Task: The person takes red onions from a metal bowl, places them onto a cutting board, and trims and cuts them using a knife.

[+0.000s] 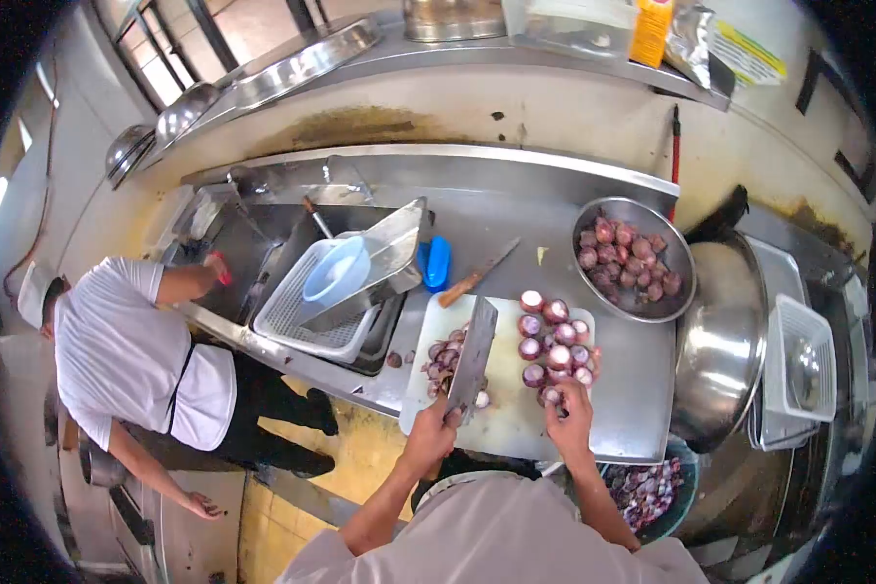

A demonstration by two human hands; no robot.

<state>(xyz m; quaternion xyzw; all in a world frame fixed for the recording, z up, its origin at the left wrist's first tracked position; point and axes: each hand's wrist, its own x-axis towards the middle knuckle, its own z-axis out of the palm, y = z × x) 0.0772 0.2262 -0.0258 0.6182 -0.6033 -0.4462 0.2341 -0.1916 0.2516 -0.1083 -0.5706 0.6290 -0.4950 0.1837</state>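
L hand (432, 434): closed, gripping cleaver (474, 355) over board.
R hand (568, 420): fingers closed on trimmed onion (552, 396), near side of group.
Tub (692, 487): low at R, w/ purple-white scraps (644, 492).
Cutting board (501, 389): on s/s desk (637, 365), w/ trimmed onions (559, 357) at R, cut pcs (442, 362) at L.
Knife (477, 275): wood hdl., just beyond board.
Bowl (686, 277): metal, w/ untrimmed onions (628, 255), beyond board, R.
Co-worker (151, 341): far L, one arm over sink (232, 238).

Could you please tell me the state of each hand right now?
Left hand: closed, holding the cleaver.
Right hand: fingers at a trimmed onion; whether it is gripped cannot be told.
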